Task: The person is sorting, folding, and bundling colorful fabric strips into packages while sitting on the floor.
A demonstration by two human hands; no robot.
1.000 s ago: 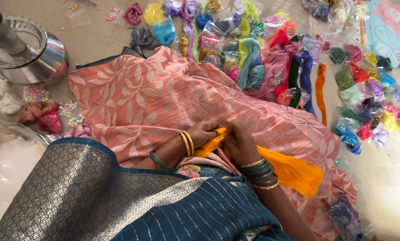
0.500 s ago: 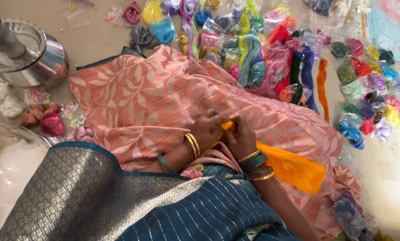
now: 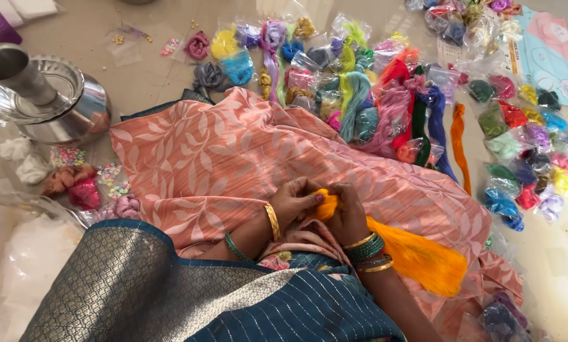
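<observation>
Both hands meet over the lap, closed on the head of an orange silk-thread tassel. The left hand pinches the bright orange knot with its fingertips curled in; the right hand wraps the same knot from the other side, so the two hands touch. The long loose skirt of the tassel trails away from the right hand, down past the wrist with its green and gold bangles, lying on the peach leaf-print cloth spread under both hands.

Compared with a second ago, the hands have drawn closer together and hunched tighter over the knot, the left fingers now tucked further onto the orange head; the tassel's tail has hardly shifted. That reads as the hands being busy at the knot end, working or tightening it, rather than laying the tassel down or picking another.

Beyond the hands, past the cloth's far edge, lie many small clear packets of coloured thread, with more to the right of the right hand. Far to the left of the left hand stands a steel pot on the floor, with pink beads and scraps beside it.
</observation>
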